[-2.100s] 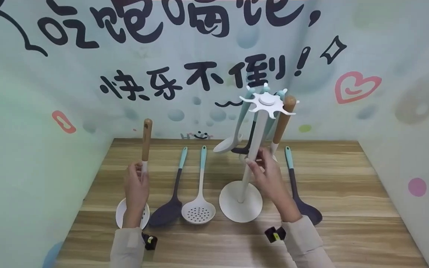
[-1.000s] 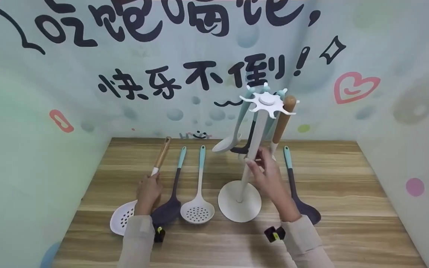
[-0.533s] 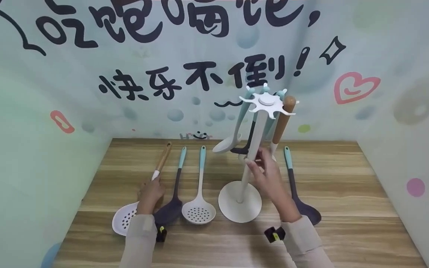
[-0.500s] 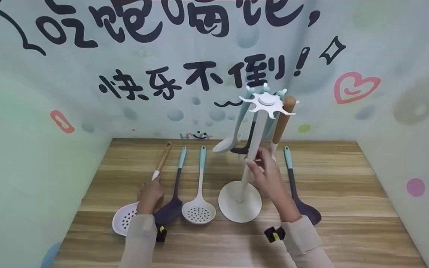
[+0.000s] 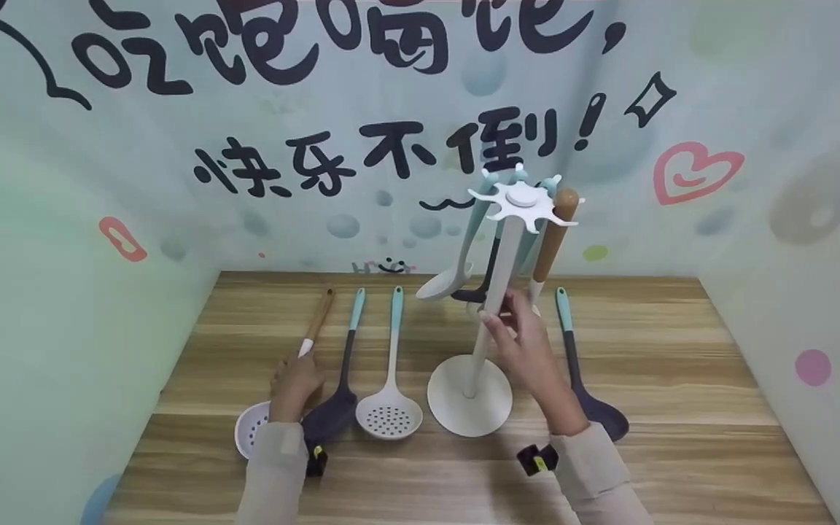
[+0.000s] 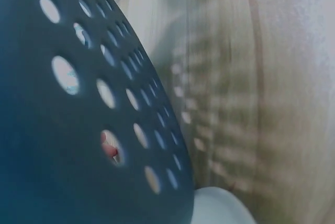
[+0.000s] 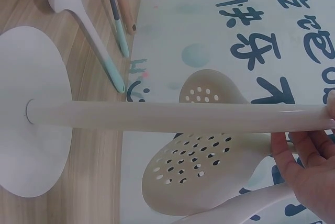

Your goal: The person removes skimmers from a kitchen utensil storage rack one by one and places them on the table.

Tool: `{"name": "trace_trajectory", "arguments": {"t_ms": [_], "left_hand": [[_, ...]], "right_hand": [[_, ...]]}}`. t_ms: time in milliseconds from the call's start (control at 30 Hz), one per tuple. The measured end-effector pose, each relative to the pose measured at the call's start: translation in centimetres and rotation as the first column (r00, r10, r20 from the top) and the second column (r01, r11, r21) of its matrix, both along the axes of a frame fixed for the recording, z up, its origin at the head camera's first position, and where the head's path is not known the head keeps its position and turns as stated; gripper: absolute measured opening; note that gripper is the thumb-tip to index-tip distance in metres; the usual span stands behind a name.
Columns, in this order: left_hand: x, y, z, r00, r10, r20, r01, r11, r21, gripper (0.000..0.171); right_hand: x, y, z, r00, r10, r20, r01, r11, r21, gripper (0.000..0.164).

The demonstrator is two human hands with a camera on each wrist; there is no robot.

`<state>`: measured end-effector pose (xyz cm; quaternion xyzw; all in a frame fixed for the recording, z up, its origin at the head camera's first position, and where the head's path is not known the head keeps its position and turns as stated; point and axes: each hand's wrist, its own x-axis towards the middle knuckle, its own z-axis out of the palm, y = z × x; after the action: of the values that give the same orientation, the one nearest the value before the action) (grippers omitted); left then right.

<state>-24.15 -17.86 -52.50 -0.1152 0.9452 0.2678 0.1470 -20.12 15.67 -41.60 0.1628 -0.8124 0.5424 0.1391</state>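
Observation:
My left hand [image 5: 296,383] grips the neck of a white skimmer with a wooden handle [image 5: 319,315]; its holed head shows beside my wrist at the left of the table. Up close in the left wrist view, a dark, shaded holed surface [image 6: 31,119] stands over the wood, and a bit of finger shows through one hole. My right hand [image 5: 529,343] holds the pole [image 5: 504,270] of a white utensil stand, thumb on its near side. Several utensils hang from the stand's hooked top [image 5: 522,200], among them a white spoon [image 5: 445,281] and a wooden-handled one [image 5: 555,240].
A dark turner [image 5: 331,415] and a white skimmer [image 5: 389,415] with turquoise handle ends lie between my left hand and the stand's round base [image 5: 456,408]. To the right lies a dark ladle [image 5: 602,415]. A printed cloth [image 5: 362,211] rises behind the wooden table [image 5: 682,467].
My left hand has lowered the wooden-handled skimmer from upright to leaning over the table and moved right. Most recently its head turned and its handle end came slightly nearer. My right hand stayed put.

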Motion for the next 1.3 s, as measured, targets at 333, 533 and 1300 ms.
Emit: {"name": "trace_trajectory", "arguments": {"t_ms": [333,533,1300], "left_hand": [[0.1,-0.2,0.3,1.000,-0.008,0.018,0.006,0.998,0.063,0.052],[0.0,-0.2,1.5,0.999,-0.041,0.023,0.038,0.995,0.089,0.056],[0.8,8.0,12.4,0.854,-0.176,-0.489,0.312,0.926,0.212,0.057]], "right_hand": [[0.1,0.0,0.1,1.000,-0.011,0.021,0.011,1.000,0.001,0.031],[0.0,0.0,0.0,1.000,-0.004,0.011,0.004,1.000,-0.003,0.030],[-0.1,0.1,-0.2,1.000,0.006,-0.006,-0.006,1.000,-0.001,0.033]]}}
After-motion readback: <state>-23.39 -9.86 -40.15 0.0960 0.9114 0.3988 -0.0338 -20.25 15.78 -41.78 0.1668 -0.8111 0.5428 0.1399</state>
